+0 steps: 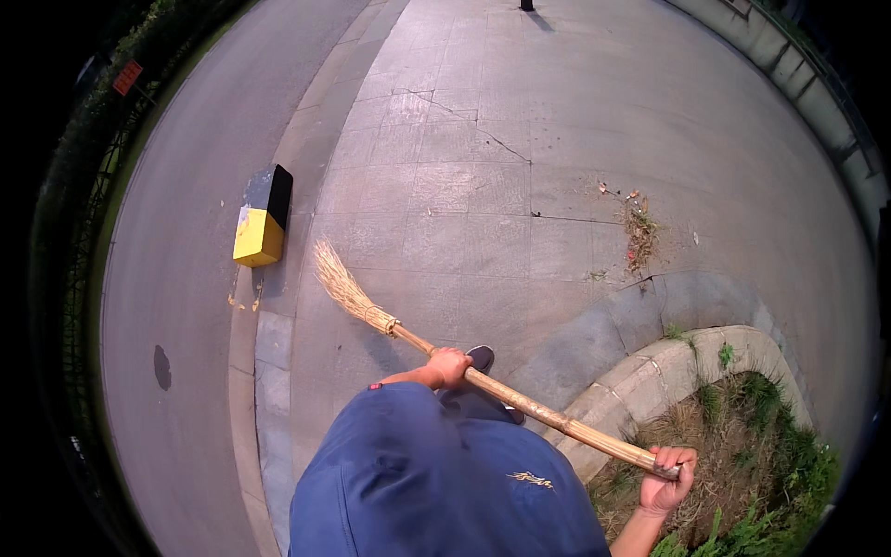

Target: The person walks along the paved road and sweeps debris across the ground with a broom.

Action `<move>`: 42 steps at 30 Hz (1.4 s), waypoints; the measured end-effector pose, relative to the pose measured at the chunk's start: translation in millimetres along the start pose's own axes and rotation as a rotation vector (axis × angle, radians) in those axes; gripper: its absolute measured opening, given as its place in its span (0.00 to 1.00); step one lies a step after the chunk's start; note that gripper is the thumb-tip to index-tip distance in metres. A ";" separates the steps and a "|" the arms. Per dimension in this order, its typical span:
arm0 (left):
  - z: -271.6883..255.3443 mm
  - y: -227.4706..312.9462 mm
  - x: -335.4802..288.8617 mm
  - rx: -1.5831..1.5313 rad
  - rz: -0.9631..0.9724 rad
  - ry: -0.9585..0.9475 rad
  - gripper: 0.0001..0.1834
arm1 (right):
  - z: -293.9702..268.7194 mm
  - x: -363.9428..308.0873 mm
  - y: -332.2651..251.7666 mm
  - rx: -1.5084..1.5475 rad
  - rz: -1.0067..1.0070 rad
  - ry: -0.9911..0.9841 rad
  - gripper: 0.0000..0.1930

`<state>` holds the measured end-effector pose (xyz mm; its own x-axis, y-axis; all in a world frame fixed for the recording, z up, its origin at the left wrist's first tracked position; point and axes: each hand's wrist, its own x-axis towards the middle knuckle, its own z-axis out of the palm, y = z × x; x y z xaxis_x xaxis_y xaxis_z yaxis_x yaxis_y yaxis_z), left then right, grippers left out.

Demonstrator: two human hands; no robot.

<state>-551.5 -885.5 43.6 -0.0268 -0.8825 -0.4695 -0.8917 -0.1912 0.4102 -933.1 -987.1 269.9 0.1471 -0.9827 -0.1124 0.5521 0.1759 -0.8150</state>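
I hold a straw broom [524, 405] slantwise across my body with both hands. My left hand [449, 367] is wrapped round the wooden handle not far above the bristles. Round the handle's upper end, at the lower right, my right hand [670, 480] is closed. The pale, fanned bristles [348, 286] point to the far left, over the paving near the kerb; whether they touch the ground I cannot tell. A small pile of dry plant litter [639, 234] lies on the pavement at the right, well apart from the broom.
A black and yellow block [261, 218] stands by the kerb on the left, beside the grey road [176, 306]. At the lower right, a curved stone kerb [640, 390] borders a planted bed [733, 446]. My shoe [481, 358] shows below the handle. A low wall [789, 70] runs along the far right.
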 end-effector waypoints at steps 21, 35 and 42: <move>1.7 -46.4 -10.0 -0.206 -0.424 0.359 0.06 | 137.9 94.8 21.7 -0.258 0.129 -0.443 0.09; -123.9 249.5 157.3 -0.182 0.588 0.510 0.03 | 24.1 -12.1 -259.8 -0.346 -0.652 -0.095 0.06; -41.8 120.0 105.8 -0.157 0.305 0.167 0.06 | -24.6 49.8 -159.4 -0.238 -0.154 -0.176 0.09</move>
<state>-642.6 -1019.7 75.9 -0.1943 -0.9645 -0.1789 -0.7739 0.0386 0.6322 -1034.0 -1065.5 380.2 0.2278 -0.9679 0.1060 0.3752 -0.0132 -0.9268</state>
